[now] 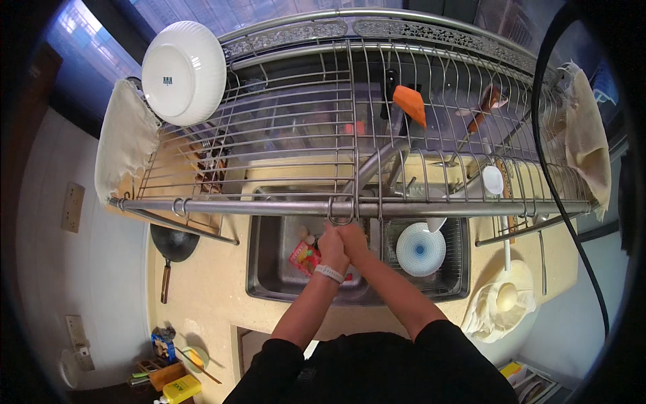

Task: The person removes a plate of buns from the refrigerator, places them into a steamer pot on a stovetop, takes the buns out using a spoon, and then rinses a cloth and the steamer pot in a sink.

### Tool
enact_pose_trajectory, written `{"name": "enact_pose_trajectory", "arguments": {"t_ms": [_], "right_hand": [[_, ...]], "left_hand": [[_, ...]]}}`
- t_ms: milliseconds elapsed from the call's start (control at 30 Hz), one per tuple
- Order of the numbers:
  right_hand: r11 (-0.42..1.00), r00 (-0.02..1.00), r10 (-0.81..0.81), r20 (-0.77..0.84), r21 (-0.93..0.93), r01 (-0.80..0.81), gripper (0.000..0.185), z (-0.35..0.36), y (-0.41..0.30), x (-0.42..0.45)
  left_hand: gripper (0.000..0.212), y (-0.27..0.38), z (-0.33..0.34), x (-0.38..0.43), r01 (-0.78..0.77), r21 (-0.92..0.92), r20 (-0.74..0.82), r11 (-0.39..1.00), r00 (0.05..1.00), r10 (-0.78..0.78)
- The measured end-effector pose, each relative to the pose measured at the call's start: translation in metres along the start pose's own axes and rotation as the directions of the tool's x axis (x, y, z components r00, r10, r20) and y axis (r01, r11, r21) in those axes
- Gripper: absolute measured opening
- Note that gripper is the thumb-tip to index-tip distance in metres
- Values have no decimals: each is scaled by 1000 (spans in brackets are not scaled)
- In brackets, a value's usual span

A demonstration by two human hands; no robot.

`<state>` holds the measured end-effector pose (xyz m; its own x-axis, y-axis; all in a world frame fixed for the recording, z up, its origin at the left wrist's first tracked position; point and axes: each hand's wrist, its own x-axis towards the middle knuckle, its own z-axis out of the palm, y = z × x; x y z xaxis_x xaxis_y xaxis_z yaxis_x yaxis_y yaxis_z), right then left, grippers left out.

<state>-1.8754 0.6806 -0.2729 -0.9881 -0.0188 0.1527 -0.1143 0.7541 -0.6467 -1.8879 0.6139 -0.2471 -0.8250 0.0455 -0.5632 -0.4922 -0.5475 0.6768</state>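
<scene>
Over the left basin of a steel sink (260, 262), my left hand (333, 246) and my right hand (353, 242) touch each other just below the front bar of the dish rack. A white band circles my left wrist. The fingers are partly hidden, and no held item can be made out. Beneath them in the basin lies a red printed packet (304, 257), with small pale pieces, perhaps eggshells, beside it. The tap (371, 169) rises behind the rack's bars. A blue-and-white striped plate (420, 250) rests on a wire basket in the right basin.
A metal dish rack (282, 206) spans the sink, with a large white bowl (184, 73) at its upper left. A wok (174, 245) lies left. On the right are a cream cloth (487, 308) and hanging black cable (560, 202). A yellow detergent bottle (181, 389) is lower left.
</scene>
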Motion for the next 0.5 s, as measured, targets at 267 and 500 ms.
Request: {"name": "enact_pose_trajectory", "arguments": {"t_ms": [267,500], "right_hand": [[-350,895,132,425,865,-359,23,-34,4,3],[-375,819,419,392,896,-237,31,-48,-21,8]], "left_hand": [[7,21,1,-40,166,-371,292,914,955,-55],[22,8,4,-48,-745,666,633,37,590,502]]}}
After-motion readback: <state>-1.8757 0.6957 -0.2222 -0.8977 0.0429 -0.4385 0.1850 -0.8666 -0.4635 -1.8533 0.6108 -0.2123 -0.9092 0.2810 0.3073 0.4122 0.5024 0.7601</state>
